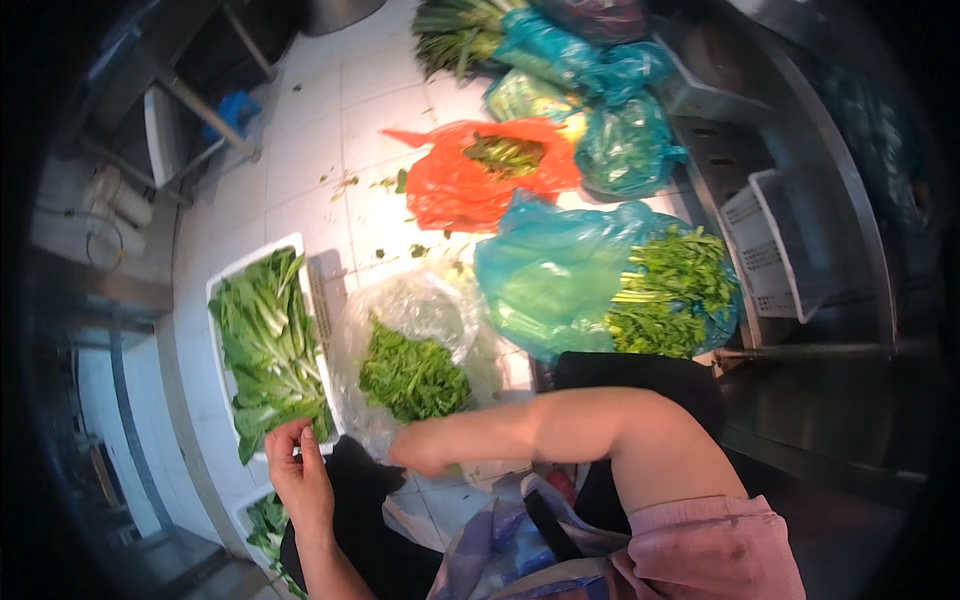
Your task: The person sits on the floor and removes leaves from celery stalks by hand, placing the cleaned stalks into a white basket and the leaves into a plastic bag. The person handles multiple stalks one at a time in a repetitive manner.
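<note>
My left hand [294, 459] is over the near end of a white plastic basket [217, 352]. Its fingers are curled, and whether anything is between them is not visible. Long-stemmed leafy greens [274, 330] fill that basket. My right arm reaches across in front of me, with my right hand [420, 450] low at the near side of a clear plastic bag [442, 296]. Its fingers are blurred and partly hidden, so its grip cannot be made out. Inside the clear bag lies a heap of cut leafy herbs [412, 371].
At right, celery-like bunches [667, 292] lie on a teal plastic bag [540, 277]. Beyond are an orange bag [457, 180] holding greens and more teal bags [626, 142]. Leaf scraps dot the tiled floor [300, 165]. A white crate [765, 247] sits under a metal shelf; another basket [262, 525] is lower left.
</note>
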A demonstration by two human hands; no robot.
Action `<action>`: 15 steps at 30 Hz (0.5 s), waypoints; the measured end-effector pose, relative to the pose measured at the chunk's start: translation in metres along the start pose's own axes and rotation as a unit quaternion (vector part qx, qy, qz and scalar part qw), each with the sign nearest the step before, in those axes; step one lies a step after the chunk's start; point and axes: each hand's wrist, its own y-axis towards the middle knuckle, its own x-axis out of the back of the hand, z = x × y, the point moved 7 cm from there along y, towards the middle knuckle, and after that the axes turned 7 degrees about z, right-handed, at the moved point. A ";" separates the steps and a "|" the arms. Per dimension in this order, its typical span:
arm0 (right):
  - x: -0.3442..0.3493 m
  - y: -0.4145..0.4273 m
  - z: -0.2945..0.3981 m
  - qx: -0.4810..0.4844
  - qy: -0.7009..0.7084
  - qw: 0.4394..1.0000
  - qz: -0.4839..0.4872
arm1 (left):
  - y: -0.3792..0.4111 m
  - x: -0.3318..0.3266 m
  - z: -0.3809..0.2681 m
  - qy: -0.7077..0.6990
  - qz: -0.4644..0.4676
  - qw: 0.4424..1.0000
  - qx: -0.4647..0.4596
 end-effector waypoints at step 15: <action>-0.016 -0.401 -0.334 -0.588 0.063 0.756 -0.282 | 0.002 -0.050 0.006 0.031 0.123 0.989 0.078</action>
